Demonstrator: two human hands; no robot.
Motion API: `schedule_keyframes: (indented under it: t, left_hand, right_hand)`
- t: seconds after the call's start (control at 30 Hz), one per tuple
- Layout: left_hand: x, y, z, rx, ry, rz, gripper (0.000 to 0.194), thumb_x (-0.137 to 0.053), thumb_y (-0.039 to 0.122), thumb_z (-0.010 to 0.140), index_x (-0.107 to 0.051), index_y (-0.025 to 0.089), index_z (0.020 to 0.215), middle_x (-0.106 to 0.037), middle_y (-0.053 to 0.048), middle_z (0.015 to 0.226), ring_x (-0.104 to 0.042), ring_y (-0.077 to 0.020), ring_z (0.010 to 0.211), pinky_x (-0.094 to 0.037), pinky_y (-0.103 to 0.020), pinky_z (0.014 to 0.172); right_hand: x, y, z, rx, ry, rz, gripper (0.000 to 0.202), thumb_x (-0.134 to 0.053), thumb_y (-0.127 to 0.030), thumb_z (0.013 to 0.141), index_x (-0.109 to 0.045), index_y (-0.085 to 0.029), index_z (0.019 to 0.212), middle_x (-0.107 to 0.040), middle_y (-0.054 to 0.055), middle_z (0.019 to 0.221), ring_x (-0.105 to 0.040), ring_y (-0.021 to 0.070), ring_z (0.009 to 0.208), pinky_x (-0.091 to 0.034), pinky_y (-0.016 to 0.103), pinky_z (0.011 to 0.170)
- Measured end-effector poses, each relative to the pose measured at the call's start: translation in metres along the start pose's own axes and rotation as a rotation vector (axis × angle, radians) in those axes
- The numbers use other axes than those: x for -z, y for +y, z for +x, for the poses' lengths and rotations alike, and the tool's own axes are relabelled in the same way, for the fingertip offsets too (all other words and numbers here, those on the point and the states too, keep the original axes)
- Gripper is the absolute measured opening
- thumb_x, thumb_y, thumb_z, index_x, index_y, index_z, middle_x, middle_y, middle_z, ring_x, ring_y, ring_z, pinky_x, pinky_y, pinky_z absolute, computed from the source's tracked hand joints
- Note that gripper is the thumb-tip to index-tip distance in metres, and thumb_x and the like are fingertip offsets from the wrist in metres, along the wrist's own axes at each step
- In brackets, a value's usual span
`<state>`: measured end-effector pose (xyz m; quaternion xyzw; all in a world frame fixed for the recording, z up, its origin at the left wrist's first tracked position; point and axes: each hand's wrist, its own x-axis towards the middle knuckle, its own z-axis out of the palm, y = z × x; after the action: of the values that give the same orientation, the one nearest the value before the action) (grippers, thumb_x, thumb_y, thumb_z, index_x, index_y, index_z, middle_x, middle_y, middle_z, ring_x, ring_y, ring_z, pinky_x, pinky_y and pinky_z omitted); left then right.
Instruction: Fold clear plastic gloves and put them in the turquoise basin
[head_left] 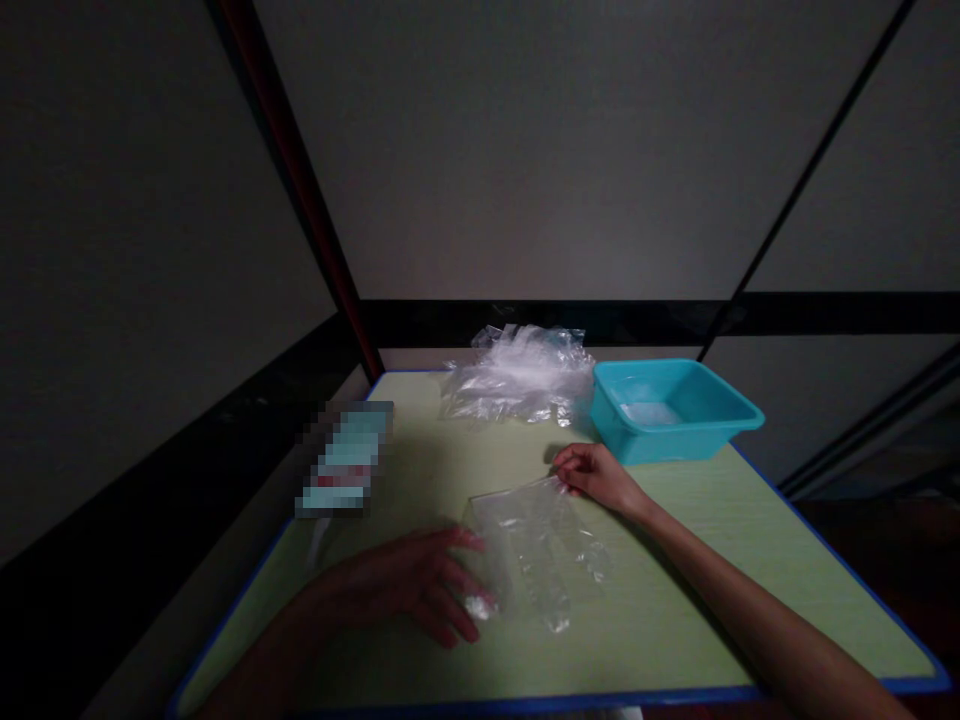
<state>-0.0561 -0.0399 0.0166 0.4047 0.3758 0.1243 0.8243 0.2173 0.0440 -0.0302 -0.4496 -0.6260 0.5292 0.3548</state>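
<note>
A clear plastic bag [532, 545] lies spread on the table in front of me. My right hand [596, 475] pinches its upper right corner between thumb and fingers. At the bag's left edge is my left hand [442, 585], fingers spread and a little blurred; the fingertips reach the film, and I cannot tell how firmly they touch it. Beyond my hands a loose heap of clear plastic bags [525, 375] lies at the back of the table.
A turquoise plastic basin [675, 440] stands at the back right, with something whitish inside. A pixelated phone-like object [345, 460] is at the left edge. The pale green table [652, 640] has a blue rim, and wall panels [525, 180] rise behind it.
</note>
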Motion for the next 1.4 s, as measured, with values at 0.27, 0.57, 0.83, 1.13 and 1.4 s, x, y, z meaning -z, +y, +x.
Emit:
schedule_keyframes:
  t: [0.27,0.57,0.83,1.13,1.4]
  left_hand:
    - [0.013,0.020,0.018,-0.302,0.622,0.800,0.031,-0.042,0.044,0.076,-0.051,0.016,0.066,-0.058,-0.003,0.065,-0.055,-0.0175,0.062,-0.042,-0.029,0.061]
    - [-0.002,-0.009,0.046,-0.505,0.857,0.984,0.031,-0.043,0.026,0.077,-0.054,0.018,0.105,-0.059,-0.008,0.111,-0.051,-0.0245,0.104,-0.032,-0.037,0.094]
    - [-0.009,-0.028,0.045,-0.592,0.827,0.976,0.039,-0.041,0.026,0.081,-0.046,0.022,0.119,-0.054,-0.006,0.120,-0.046,-0.0236,0.112,-0.028,-0.038,0.099]
    - [0.004,-0.012,0.058,-0.632,0.837,1.084,0.046,-0.036,0.019,0.080,-0.038,0.018,0.126,-0.053,-0.007,0.120,-0.043,-0.0206,0.115,-0.026,-0.038,0.102]
    - [0.003,-0.004,0.065,-0.614,0.720,1.137,0.044,-0.035,0.025,0.084,-0.040,0.014,0.126,-0.039,-0.008,0.133,-0.034,-0.0190,0.122,-0.022,-0.035,0.105]
  right_hand:
    - [-0.001,0.000,0.000,0.060,0.030,-0.087,0.020,-0.059,-0.029,0.064,-0.053,-0.014,0.075,-0.056,-0.001,0.059,-0.049,0.0084,0.045,-0.039,0.021,0.042]
    - [-0.001,-0.001,-0.001,0.179,0.111,-0.263,0.012,-0.053,-0.023,0.066,-0.055,-0.015,0.074,-0.055,0.000,0.061,-0.050,0.0121,0.055,-0.038,0.025,0.054]
    - [-0.002,-0.001,-0.004,0.213,0.127,-0.332,0.014,-0.050,-0.026,0.072,-0.055,-0.014,0.078,-0.055,0.001,0.064,-0.050,0.0131,0.057,-0.039,0.025,0.055]
    - [-0.002,-0.010,-0.013,0.275,0.176,-0.491,0.016,-0.043,-0.025,0.080,-0.057,-0.016,0.081,-0.061,0.005,0.076,-0.055,0.0162,0.066,-0.043,0.026,0.059]
    - [-0.015,-0.023,-0.030,0.413,-0.124,-0.738,0.038,-0.033,-0.028,0.089,-0.043,-0.017,0.124,-0.050,0.009,0.123,-0.046,0.0194,0.112,-0.035,0.034,0.096]
